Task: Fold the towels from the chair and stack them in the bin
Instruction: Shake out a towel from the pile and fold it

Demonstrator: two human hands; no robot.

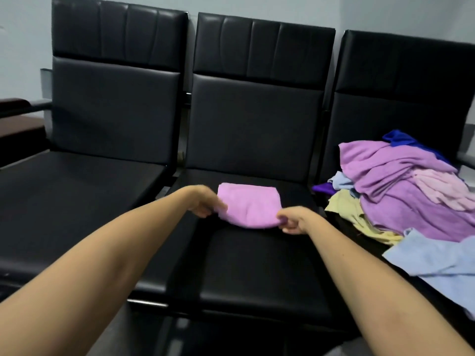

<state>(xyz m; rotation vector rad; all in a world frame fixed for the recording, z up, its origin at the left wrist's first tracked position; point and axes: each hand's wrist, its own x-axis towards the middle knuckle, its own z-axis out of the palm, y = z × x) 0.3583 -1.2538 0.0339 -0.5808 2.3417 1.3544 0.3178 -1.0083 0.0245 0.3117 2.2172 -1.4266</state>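
A folded pink towel [248, 205] lies on the seat of the middle black chair [252, 265]. My left hand [205, 202] pinches its near left corner. My right hand [294, 219] pinches its near right corner. A heap of unfolded towels [401, 191] in purple, pink, yellow, light blue and dark blue covers the right chair's seat. No bin shows in this view.
Three black padded chairs stand in a row against a pale wall; the left chair [77, 191] has a bare seat. A light blue towel [437, 258] hangs over the right chair's front edge. A dark brown bench [15, 124] sits at far left.
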